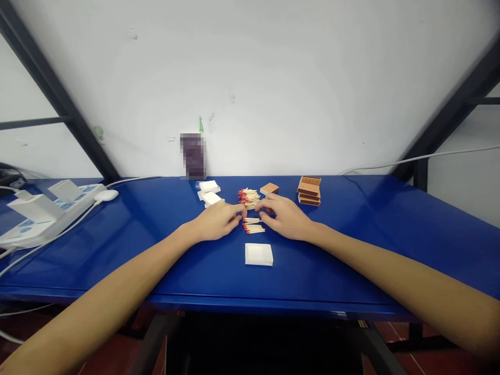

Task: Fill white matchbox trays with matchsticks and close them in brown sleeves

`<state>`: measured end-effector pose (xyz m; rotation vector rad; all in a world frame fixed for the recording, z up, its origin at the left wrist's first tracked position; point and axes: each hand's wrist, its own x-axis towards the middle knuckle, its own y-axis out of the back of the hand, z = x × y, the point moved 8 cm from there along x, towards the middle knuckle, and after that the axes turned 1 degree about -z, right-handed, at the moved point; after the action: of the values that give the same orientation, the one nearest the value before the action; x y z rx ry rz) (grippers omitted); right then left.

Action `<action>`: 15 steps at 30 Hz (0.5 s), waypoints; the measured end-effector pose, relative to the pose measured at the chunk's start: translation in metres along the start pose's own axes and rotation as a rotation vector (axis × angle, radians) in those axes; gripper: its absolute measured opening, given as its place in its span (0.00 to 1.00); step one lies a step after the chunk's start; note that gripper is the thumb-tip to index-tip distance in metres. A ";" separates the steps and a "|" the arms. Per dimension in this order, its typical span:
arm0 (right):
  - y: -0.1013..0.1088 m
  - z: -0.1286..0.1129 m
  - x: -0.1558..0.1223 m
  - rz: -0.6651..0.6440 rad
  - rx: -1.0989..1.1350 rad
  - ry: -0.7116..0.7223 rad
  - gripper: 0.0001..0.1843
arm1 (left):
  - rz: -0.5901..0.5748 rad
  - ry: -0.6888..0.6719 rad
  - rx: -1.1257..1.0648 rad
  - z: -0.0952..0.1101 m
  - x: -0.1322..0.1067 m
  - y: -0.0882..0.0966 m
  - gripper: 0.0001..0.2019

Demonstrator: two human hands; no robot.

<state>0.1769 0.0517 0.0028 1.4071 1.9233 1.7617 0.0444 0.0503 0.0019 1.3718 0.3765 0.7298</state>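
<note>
Loose red-headed matches (pixel 250 198) lie in a pile on the blue table, heads to the left. My left hand (pixel 221 219) is at their head ends, thumb and forefinger curled together on matches at the near side of the pile. From the other side my right hand (pixel 287 216) reaches the plain ends, its fingers bent in a pinch on matches; the exact contact is partly hidden. Just below the fingertips lies a smaller, neater row of matches (pixel 253 228). Closer to me sits a white matchbox tray (pixel 259 254), apart from both hands.
White matchbox trays (pixel 211 197) lie beyond my left hand. A brown matchbox sleeve (pixel 269 188) lies behind the pile, and several more sleeves (pixel 309 190) are stacked farther right. A power strip (pixel 78 208) with plugs and white cables occupies the table's left side.
</note>
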 end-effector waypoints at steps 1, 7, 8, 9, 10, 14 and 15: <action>0.000 0.002 0.000 0.000 -0.020 -0.019 0.12 | -0.001 -0.001 -0.004 0.000 0.000 0.000 0.09; -0.002 0.008 -0.001 0.001 -0.056 -0.098 0.17 | -0.010 -0.028 -0.006 0.004 -0.001 0.001 0.10; -0.002 0.009 -0.001 -0.004 -0.056 -0.104 0.17 | -0.012 -0.033 -0.007 0.005 -0.001 0.001 0.10; -0.003 0.009 -0.001 -0.010 -0.057 -0.109 0.18 | -0.008 -0.031 -0.005 0.005 -0.001 0.001 0.10; -0.003 0.009 -0.001 -0.017 -0.059 -0.113 0.18 | -0.001 -0.024 0.000 0.005 -0.001 0.001 0.10; -0.003 0.008 -0.001 -0.036 -0.061 -0.117 0.18 | 0.024 0.047 0.048 0.001 -0.002 0.001 0.15; -0.003 0.007 -0.001 -0.039 -0.060 -0.118 0.19 | 0.021 0.067 0.063 0.000 -0.002 0.001 0.16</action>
<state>0.1808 0.0563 -0.0021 1.4095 1.8106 1.6657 0.0429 0.0495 0.0023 1.4153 0.4418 0.7887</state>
